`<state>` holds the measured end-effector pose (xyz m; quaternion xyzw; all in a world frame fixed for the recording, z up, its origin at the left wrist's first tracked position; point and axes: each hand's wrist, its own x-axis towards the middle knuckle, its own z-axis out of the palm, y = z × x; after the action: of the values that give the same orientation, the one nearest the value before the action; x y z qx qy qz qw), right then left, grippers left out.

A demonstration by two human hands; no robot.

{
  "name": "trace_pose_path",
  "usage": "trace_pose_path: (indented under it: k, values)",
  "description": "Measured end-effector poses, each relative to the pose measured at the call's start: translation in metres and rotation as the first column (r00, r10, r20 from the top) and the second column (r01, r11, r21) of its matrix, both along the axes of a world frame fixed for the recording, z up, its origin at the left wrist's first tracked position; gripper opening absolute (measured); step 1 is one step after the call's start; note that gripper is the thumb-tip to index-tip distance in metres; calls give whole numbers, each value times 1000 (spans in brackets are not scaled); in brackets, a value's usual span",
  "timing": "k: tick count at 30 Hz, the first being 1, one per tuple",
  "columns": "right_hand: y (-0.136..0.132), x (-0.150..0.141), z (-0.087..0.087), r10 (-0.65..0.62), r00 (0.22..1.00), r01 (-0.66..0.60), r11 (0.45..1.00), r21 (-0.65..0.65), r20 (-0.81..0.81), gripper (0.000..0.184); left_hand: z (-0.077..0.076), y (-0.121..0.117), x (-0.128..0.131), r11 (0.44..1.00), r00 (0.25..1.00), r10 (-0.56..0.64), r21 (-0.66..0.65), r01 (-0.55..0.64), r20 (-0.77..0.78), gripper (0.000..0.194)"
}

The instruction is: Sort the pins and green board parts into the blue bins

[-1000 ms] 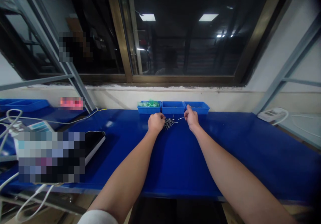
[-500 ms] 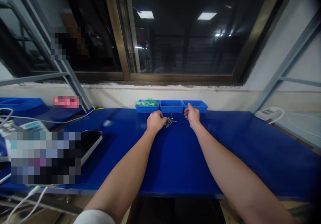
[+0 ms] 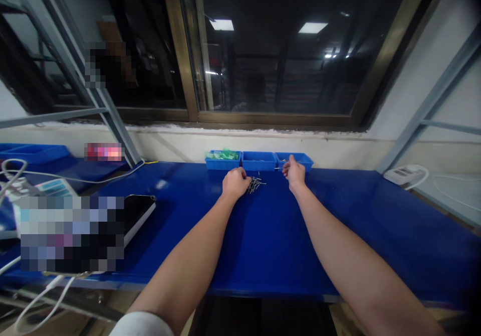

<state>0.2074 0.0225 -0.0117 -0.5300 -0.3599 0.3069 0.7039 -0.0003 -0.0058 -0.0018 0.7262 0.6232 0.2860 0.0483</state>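
Note:
A small pile of thin, silvery metal pieces [image 3: 256, 185], perhaps screws or pins, lies on the blue tabletop [image 3: 259, 245]. My left hand [image 3: 235, 183] rests at the pile's left edge, its fingers closed together; whatever they pinch is too small to make out. My right hand [image 3: 294, 172] is closed on a thin metal piece [image 3: 278, 168] that sticks out leftward from the fingertips, just in front of the right blue bin [image 3: 306, 164]. Inside that bin some small shiny bits show.
The middle blue bin [image 3: 258, 162] adjoins the left blue bin [image 3: 222, 164], which holds green-and-white packets [image 3: 227, 154]. A dark-topped device [image 3: 140, 206], partly blurred, and white cables [image 3: 56, 301] occupy the left. A white power strip [image 3: 404, 174] lies far right.
My right hand has shifted slightly right with the thin metal piece, along the front of the right bin. My left hand stays beside the pile. The camera view has shifted a little.

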Motion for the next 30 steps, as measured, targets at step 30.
trace_pose_path:
  k: [30]
  values:
    - [-17,-28,-7,288,307,-84,957,-276,907,49,-18,3,6,926,897,-371,-167,338,-242,60]
